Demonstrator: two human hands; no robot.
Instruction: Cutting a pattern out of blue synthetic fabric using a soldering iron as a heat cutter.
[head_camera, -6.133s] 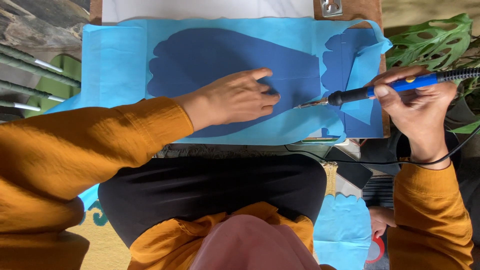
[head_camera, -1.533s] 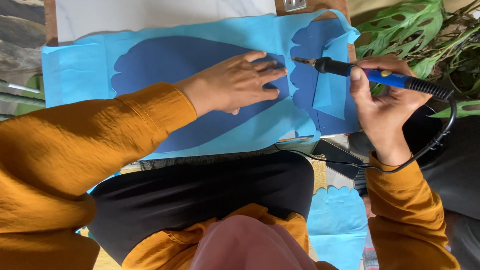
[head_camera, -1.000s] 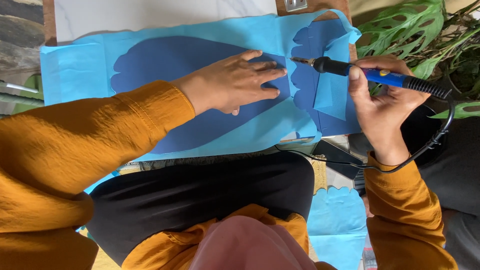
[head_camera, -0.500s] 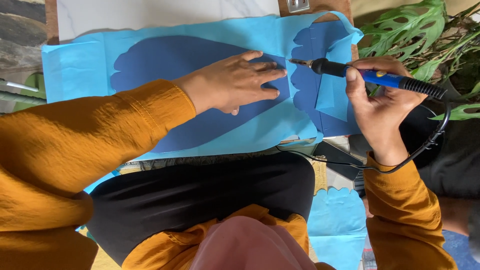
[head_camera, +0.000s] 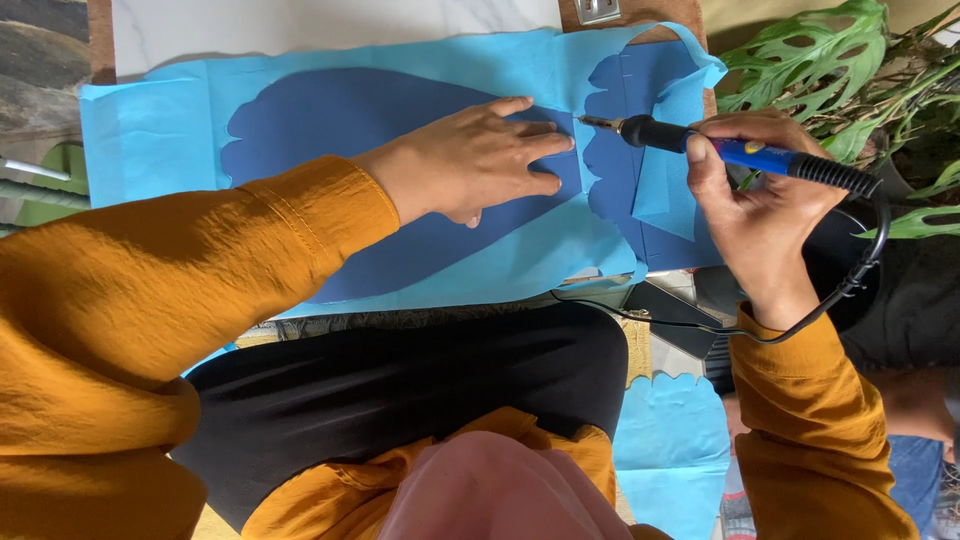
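A light blue fabric sheet (head_camera: 150, 140) lies across a white board, with a dark blue layer (head_camera: 380, 110) showing through a long scalloped cut-out. My left hand (head_camera: 470, 160) presses flat on the dark blue area, fingers together and pointing right. My right hand (head_camera: 755, 210) grips a blue-and-black soldering iron (head_camera: 740, 152) like a pen. Its metal tip touches the fabric at the scalloped edge just beyond my left fingertips. A black cord (head_camera: 800, 320) loops from the tool's rear under my wrist.
A white board (head_camera: 300, 25) with a wooden edge lies under the fabric. Green leafy plants (head_camera: 820, 60) stand at the right. Another scalloped light blue piece (head_camera: 670, 440) lies by my lap. A dark flat object (head_camera: 670, 315) sits under the fabric's near edge.
Since six seconds ago the tool's tip has travelled up along the scalloped edge, away from the lower part of the cut. Over the last second both hands have hardly shifted.
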